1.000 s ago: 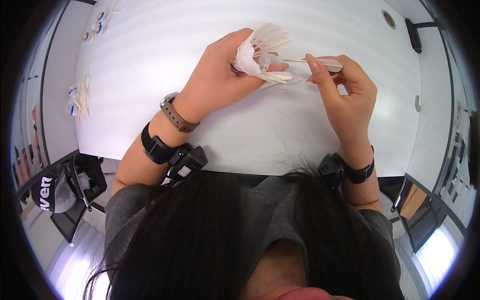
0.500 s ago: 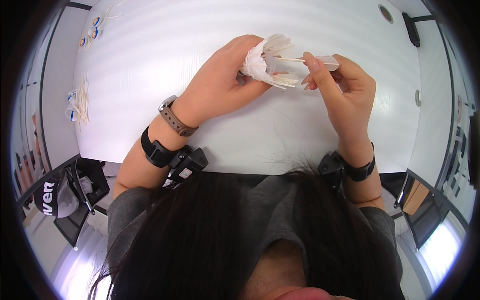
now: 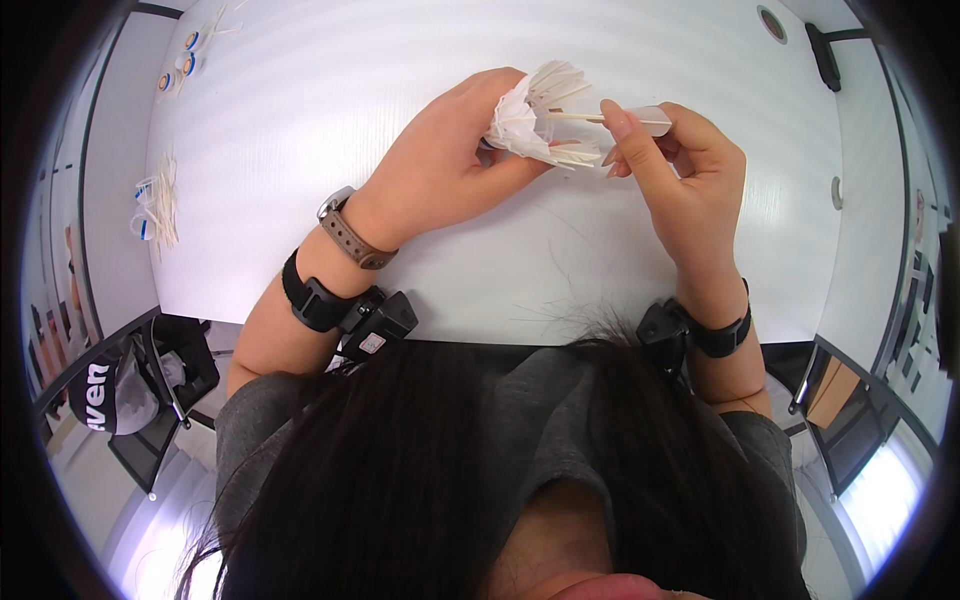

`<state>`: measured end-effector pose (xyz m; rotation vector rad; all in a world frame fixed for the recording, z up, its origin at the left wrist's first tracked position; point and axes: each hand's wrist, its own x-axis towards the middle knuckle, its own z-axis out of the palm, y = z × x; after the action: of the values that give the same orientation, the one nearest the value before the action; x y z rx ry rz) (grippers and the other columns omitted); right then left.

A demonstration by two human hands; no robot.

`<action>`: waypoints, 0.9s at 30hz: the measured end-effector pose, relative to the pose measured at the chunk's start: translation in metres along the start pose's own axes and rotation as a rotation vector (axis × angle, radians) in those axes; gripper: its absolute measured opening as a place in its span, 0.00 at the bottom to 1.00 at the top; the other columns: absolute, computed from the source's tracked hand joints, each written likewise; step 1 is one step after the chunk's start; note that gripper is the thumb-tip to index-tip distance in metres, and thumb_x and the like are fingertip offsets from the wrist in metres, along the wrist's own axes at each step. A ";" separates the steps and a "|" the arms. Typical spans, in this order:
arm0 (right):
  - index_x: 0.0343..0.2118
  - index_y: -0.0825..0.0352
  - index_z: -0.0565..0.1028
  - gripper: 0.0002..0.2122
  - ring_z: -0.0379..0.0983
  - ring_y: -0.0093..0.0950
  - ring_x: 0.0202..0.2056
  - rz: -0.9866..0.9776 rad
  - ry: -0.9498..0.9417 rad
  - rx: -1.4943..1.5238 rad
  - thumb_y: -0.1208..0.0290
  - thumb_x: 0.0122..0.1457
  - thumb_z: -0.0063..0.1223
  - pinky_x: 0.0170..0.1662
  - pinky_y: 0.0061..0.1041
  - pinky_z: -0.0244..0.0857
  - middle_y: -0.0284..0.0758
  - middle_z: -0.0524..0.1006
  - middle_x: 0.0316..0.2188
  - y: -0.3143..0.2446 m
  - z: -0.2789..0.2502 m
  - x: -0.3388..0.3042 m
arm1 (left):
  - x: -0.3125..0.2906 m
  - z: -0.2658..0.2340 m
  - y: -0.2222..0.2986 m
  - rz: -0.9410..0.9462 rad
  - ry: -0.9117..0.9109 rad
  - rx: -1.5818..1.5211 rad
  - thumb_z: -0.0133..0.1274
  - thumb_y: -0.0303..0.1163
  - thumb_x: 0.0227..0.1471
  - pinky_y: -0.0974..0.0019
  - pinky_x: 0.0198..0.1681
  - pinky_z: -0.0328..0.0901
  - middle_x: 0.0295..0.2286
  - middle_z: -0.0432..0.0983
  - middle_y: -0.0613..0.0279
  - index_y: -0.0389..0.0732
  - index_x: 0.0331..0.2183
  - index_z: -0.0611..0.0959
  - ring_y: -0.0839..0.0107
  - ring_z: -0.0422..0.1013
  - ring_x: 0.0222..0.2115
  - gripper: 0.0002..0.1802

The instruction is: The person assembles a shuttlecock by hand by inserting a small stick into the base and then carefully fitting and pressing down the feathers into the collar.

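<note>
My left hand (image 3: pixel 455 150) is wrapped round a bunch of white, petal-like pieces (image 3: pixel 513 125) with several thin pale sticks fanning out to the right. Something clear and rounded shows in the middle of the bunch, but most of it is hidden. Between thumb and fingers, my right hand (image 3: pixel 690 175) pinches a thin pale stick (image 3: pixel 577 118) with a flat white piece (image 3: pixel 654 122) at its right end. The stick's left end points into the bunch; whether it touches anything there I cannot tell.
On the white table (image 3: pixel 480 290), small round containers (image 3: pixel 190 64) with blue and orange ends lie at the far left. Closer along the left edge, loose pale sticks (image 3: pixel 166 205) lie beside clear, blue-rimmed containers (image 3: pixel 143 228). A round table inset (image 3: pixel 771 27) is at the far right.
My right hand has shifted slightly left and away from me with the stick and its white piece. The bunch in my left hand has tilted a little.
</note>
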<state>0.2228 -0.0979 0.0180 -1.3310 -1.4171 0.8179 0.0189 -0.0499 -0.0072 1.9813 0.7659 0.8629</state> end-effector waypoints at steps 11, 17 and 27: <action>0.24 0.70 0.79 0.07 0.62 0.11 0.18 -0.010 -0.001 -0.017 0.72 0.53 0.62 0.19 0.13 0.49 0.26 0.74 0.16 0.001 -0.001 0.000 | -0.002 0.001 -0.005 0.022 0.001 0.063 0.60 0.31 0.46 0.68 0.32 0.69 0.38 0.74 0.56 0.38 0.46 0.75 0.63 0.73 0.34 0.23; 0.23 0.69 0.79 0.06 0.60 0.13 0.17 -0.081 0.007 -0.139 0.73 0.51 0.63 0.19 0.15 0.48 0.27 0.73 0.15 -0.001 -0.002 -0.001 | -0.002 -0.002 -0.004 0.013 -0.044 0.134 0.59 0.30 0.46 0.67 0.34 0.72 0.40 0.74 0.57 0.38 0.47 0.74 0.62 0.74 0.36 0.24; 0.23 0.70 0.80 0.08 0.60 0.14 0.16 0.019 -0.073 -0.094 0.70 0.51 0.64 0.19 0.16 0.50 0.27 0.72 0.13 0.001 0.002 -0.005 | 0.000 -0.003 -0.002 0.060 -0.097 0.165 0.60 0.29 0.46 0.65 0.37 0.70 0.39 0.74 0.59 0.40 0.46 0.75 0.61 0.73 0.35 0.23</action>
<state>0.2208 -0.1018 0.0155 -1.4001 -1.5180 0.8281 0.0165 -0.0473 -0.0077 2.1846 0.7455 0.7526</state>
